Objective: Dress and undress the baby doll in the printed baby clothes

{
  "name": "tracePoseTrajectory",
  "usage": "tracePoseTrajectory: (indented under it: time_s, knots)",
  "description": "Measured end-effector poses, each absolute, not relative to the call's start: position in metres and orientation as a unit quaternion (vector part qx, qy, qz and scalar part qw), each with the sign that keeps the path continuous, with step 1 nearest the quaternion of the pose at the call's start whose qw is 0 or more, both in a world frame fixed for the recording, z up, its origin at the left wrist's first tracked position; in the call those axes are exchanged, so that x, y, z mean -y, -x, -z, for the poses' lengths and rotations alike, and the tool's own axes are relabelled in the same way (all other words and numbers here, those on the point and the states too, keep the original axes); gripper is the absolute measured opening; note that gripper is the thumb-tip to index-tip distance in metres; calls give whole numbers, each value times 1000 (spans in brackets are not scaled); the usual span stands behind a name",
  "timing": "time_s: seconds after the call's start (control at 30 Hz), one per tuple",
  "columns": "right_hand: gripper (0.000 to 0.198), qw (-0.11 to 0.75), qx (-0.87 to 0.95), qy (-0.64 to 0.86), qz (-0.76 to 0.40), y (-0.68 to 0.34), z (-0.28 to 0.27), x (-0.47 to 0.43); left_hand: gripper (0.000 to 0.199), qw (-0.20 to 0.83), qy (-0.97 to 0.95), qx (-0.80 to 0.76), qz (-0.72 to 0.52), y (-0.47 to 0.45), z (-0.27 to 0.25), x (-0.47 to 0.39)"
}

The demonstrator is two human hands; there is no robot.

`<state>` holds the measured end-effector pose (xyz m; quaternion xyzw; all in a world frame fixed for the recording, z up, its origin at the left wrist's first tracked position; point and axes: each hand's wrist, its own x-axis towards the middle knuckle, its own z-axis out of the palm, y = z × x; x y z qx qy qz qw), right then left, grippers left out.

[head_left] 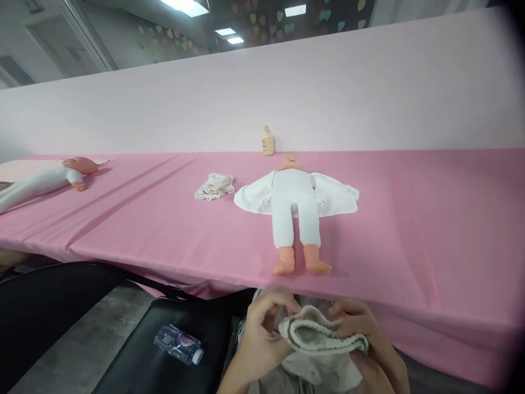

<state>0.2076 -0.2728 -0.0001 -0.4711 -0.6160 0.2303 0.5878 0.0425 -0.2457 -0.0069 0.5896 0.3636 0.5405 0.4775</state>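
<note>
In front of my lap, both hands hold a small pale garment [328, 369] with a gathered, green-edged opening turned toward me. My left hand [266, 331] pinches the left side of that opening between thumb and fingers. At its right side, the fingers of my right hand [365, 334] are closed on the cloth. The garment's kind is unclear, as it is bunched up. Beyond my hands a baby doll [295, 191] with a white body lies on its back, feet toward me. Under it a white baby shirt [338, 194] is spread out to both sides.
A crumpled pile of light cloth [215, 186] sits left of the doll. Behind stands a cream pump bottle [268, 141]. Another doll [45, 180] lies far left on the pink tablecloth [164, 219]. A plastic bottle [179, 343] rests on a black chair [135, 355].
</note>
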Motion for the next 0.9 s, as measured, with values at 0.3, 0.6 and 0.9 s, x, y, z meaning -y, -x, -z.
tracePoseTrajectory:
  time_s: [0.3,0.6,0.9]
  knots:
    - [13,657,574,448,-196,-189,-32,271,23,535,-610,-411,-415,-57,-6,240]
    - [19,480,745,426,-183,-225,-21,252,13,393,-620,-449,-509,-45,-14,238]
    - [4,416,817,366,-161,-243,-52,241,21,418,-609,-417,-529,-56,-6,242]
